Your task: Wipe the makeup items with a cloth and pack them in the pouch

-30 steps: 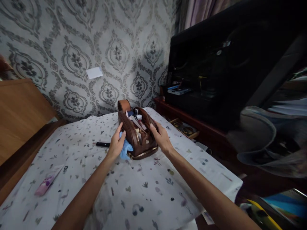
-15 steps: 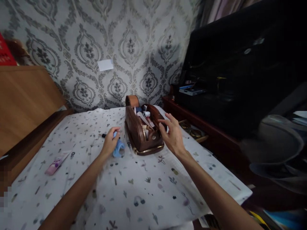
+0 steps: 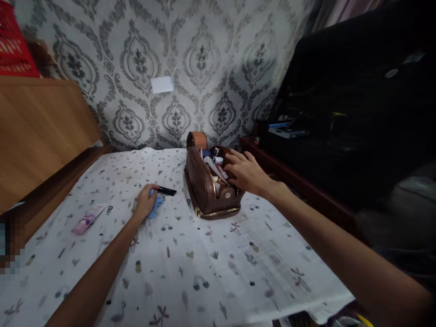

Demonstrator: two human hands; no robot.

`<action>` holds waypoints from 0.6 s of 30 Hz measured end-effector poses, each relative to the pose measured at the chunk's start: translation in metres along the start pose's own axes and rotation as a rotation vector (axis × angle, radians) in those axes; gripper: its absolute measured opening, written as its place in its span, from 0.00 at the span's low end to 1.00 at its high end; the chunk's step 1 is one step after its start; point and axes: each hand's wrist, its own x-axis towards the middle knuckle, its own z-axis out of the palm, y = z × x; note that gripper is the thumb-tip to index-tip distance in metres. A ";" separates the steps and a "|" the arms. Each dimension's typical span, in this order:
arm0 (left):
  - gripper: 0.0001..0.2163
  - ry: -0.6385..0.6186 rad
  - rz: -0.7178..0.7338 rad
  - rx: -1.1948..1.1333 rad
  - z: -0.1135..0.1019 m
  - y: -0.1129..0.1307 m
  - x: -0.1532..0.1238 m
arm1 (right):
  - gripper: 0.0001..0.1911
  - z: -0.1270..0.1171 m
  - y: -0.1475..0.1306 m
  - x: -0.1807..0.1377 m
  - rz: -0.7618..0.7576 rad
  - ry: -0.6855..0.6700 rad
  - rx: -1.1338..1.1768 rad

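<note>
The brown leather toiletry bag (image 3: pixel 200 184) stands unzipped on the patterned white sheet (image 3: pixel 170 272), with tubes and small bottles (image 3: pixel 214 169) packed inside. My right hand (image 3: pixel 248 173) is over its right side, fingers apart, at the opened flap; nothing shows in its grasp. To the left of the bag, my left hand (image 3: pixel 145 202) is closed around a crumpled light-blue cloth (image 3: pixel 156 205). A slim black tube (image 3: pixel 167 190) lies by its fingertips, pointing toward the bag; whether the fingers grip it too is unclear.
A pink squeeze tube (image 3: pixel 87 220) lies farther left on the sheet. Wooden furniture (image 3: pixel 44 122) borders the left side, carrying a red box (image 3: pixel 15 45). Patterned wallpaper rises behind, and a large black object (image 3: pixel 347 104) stands on a dark wooden ledge at the right.
My right hand has moved in from beside the bag to over its right side. My left hand has shifted with the blue cloth, and the black tube now shows right of it. The view has turned slightly left.
</note>
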 end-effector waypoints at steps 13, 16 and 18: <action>0.09 -0.049 -0.012 0.012 -0.002 -0.004 -0.001 | 0.44 0.012 0.027 0.077 -0.177 -0.323 -0.057; 0.09 -0.046 -0.014 0.025 -0.001 -0.005 -0.002 | 0.41 0.013 0.029 0.087 -0.156 -0.355 -0.004; 0.09 -0.045 -0.012 0.034 -0.001 -0.005 -0.002 | 0.39 0.012 0.032 0.089 -0.172 -0.342 0.015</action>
